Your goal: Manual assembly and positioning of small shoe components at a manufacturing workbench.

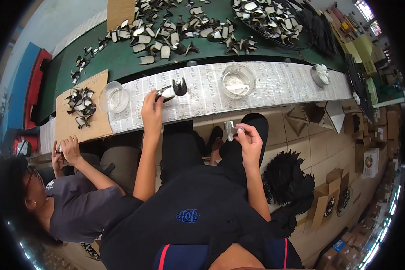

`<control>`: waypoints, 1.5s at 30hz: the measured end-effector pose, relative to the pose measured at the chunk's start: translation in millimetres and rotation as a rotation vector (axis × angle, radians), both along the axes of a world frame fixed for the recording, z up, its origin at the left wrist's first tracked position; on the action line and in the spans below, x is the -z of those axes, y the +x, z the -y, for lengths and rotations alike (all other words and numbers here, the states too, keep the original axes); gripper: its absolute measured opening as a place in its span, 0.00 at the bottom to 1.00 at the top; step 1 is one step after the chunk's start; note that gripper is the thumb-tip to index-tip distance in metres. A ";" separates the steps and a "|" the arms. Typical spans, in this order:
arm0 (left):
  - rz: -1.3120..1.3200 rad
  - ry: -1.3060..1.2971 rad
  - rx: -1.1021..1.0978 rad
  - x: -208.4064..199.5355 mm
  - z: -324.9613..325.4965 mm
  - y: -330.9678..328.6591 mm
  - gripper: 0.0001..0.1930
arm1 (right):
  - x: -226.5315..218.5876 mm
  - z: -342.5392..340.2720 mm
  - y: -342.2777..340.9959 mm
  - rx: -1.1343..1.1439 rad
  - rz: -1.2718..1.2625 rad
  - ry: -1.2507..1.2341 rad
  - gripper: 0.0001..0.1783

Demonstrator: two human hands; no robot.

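Note:
Over the front edge of the paper-covered bench strip, my left hand (152,112) has its fingertips closed on a small curved black-and-white piece (168,92). Right beside it stands a dark horned piece (180,87), upright on the strip. My right hand (251,140) is held above my lap, thumb and fingers pinching a small shiny grey piece (230,130) whose exact kind I cannot make out. A round clear tub (237,93) with something pale inside sits on the strip, ahead of my right hand.
Many black-and-white pieces (164,40) cover the green table (121,67); more fill a round tray (274,22). A second clear tub (115,100) stands by a cardboard sheet (99,123). At left, a co-worker (76,193) handles something small. Black scraps (288,180) lie on the floor.

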State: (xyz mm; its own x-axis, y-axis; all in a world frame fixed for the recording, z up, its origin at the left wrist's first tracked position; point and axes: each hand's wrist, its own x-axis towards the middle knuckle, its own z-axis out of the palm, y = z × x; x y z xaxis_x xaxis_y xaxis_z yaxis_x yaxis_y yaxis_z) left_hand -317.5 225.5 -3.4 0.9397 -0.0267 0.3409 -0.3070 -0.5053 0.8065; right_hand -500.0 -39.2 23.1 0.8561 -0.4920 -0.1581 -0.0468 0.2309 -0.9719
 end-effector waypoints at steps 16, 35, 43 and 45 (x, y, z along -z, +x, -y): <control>-0.883 -1.003 0.451 -56.3 64.0 -104.2 0.22 | -88.0 -31.1 -1.7 -0.130 0.524 -1.210 0.19; -0.959 -1.016 0.512 -55.7 61.3 -101.8 0.17 | -75.3 -32.9 -4.7 -0.198 0.321 -0.834 0.14; -0.958 -0.994 0.519 -56.4 62.4 -101.2 0.17 | -75.7 -21.3 -12.9 -0.174 0.409 -0.300 0.12; -0.958 -0.960 0.527 -53.1 61.4 -101.7 0.17 | -79.6 -20.8 -11.0 -0.142 0.384 -0.354 0.12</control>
State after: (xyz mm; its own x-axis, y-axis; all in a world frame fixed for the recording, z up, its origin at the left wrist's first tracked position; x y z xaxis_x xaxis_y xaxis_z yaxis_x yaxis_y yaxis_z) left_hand -419.2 164.1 49.7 0.7663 -0.5605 -0.3139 0.5563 0.3346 0.7607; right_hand -511.0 -18.4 102.8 0.8815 -0.3336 0.3341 0.3206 -0.0964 -0.9423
